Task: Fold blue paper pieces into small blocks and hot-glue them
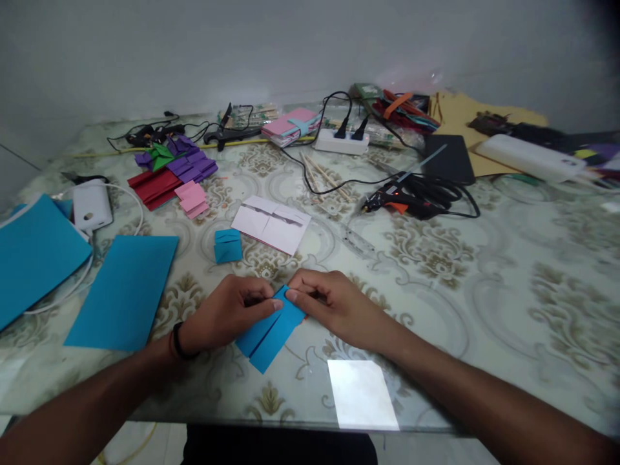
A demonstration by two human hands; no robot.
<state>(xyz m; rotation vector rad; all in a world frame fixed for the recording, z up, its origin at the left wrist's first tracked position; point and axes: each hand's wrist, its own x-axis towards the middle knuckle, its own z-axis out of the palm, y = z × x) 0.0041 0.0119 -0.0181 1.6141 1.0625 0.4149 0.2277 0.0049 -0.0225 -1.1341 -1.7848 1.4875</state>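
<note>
Between my two hands is a folded piece of blue paper, tilted over the table with a dark slit running along its length. My left hand pinches its upper left edge between thumb and fingers. On the upper right edge, my right hand pinches it the same way, thumb on top. The fingertips beneath the paper are hidden. Just beyond my hands lies a small folded blue paper piece. Beside that rests a white folded sheet with a dark torn-looking strip across it.
Blue sheets lie to the left near a white power bank with a cable. Folded purple, red and pink papers sit behind. A glue gun, power strip and clear ruler are further right.
</note>
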